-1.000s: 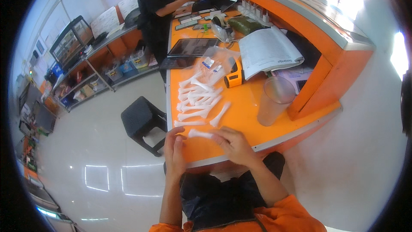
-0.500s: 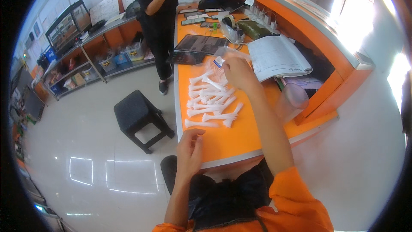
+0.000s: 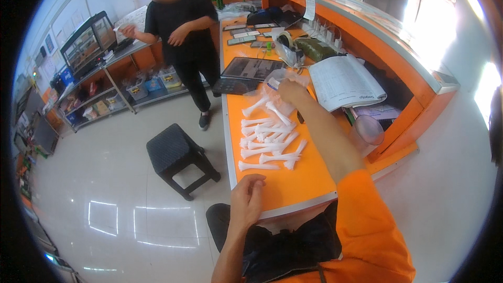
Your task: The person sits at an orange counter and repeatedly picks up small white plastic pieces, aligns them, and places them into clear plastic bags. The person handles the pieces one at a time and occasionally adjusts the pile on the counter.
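Observation:
Several small white twisted plastic packets [image 3: 270,141] lie in rows on the orange counter [image 3: 298,183]. My right hand [image 3: 291,90] is stretched far forward over them and rests at a clear plastic bag [image 3: 280,81] beyond the packets; its fingers look closed on the bag. My left hand [image 3: 248,197] sits at the counter's near edge with loosely curled fingers, holding nothing, just below the nearest packet [image 3: 258,166].
A black stool [image 3: 176,157] stands left of the counter. A person in black [image 3: 183,36] stands further back by a shelf unit. An open ledger [image 3: 344,81], a tape dispenser [image 3: 287,47], a tablet [image 3: 252,67] and a clear cup [image 3: 367,131] sit on the counter.
My right hand went from the near edge out to the plastic bag and stays there. My left hand remains at the counter's edge. The view has shifted closer.

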`<state>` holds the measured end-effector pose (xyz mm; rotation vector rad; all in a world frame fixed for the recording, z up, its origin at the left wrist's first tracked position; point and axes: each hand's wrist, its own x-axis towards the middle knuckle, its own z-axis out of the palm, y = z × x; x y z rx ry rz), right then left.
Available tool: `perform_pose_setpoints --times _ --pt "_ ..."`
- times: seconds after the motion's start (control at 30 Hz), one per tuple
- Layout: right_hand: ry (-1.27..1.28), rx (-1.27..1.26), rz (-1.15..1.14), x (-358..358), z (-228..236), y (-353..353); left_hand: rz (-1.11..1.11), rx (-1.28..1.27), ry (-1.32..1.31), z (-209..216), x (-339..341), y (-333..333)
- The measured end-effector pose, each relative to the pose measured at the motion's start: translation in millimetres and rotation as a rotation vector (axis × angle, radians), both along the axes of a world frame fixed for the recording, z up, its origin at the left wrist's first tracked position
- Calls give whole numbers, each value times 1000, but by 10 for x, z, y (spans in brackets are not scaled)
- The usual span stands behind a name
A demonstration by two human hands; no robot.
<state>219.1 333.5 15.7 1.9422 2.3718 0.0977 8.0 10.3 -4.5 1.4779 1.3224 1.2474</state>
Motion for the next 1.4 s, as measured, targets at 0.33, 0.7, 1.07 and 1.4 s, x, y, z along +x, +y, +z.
perform_pose_setpoints --times 0.33,0.7,1.07,1.4 --pt "-190 -72 154 82 242 109 -22 -1 4 59 15 0" --pt "-25 -167 21 -24 464 -44 -28 0 59 58 -25 7" --pt "-107 -120 85 70 380 163 -22 -15 -2 60 6 2" --pt "-182 -49 222 11 124 37 -38 -15 52 71 -14 3"
